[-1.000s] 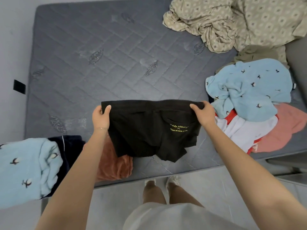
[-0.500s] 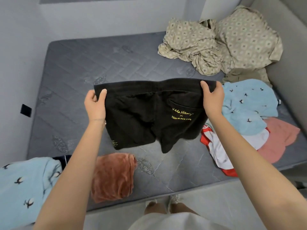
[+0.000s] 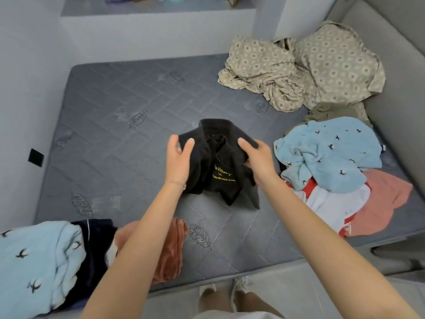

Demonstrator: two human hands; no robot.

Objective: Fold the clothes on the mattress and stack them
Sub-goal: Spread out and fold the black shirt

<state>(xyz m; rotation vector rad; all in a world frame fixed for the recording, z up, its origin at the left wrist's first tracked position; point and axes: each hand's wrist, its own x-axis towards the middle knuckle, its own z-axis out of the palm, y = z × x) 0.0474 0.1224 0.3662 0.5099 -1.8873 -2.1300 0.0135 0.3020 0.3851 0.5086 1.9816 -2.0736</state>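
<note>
Black shorts (image 3: 220, 162) with yellow lettering hang bunched in the air above the middle of the grey mattress (image 3: 110, 125). My left hand (image 3: 178, 157) grips their left waistband edge and my right hand (image 3: 256, 157) grips the right edge, the two hands close together so the cloth folds inward between them. At the mattress's near left corner lie folded clothes: a light blue bird-print piece (image 3: 34, 268), a dark navy one (image 3: 96, 245) and a rust velvet one (image 3: 172, 245).
A loose heap at the right holds a light blue bird-print garment (image 3: 326, 153), a white and red one (image 3: 333, 203) and a salmon one (image 3: 386, 201). A crumpled beige patterned sheet (image 3: 287, 72) lies at the far right. Walls border left and back.
My hands have come together from a wide spread, so the shorts went from stretched flat to folded inward. The view has tilted up, showing more of the mattress.
</note>
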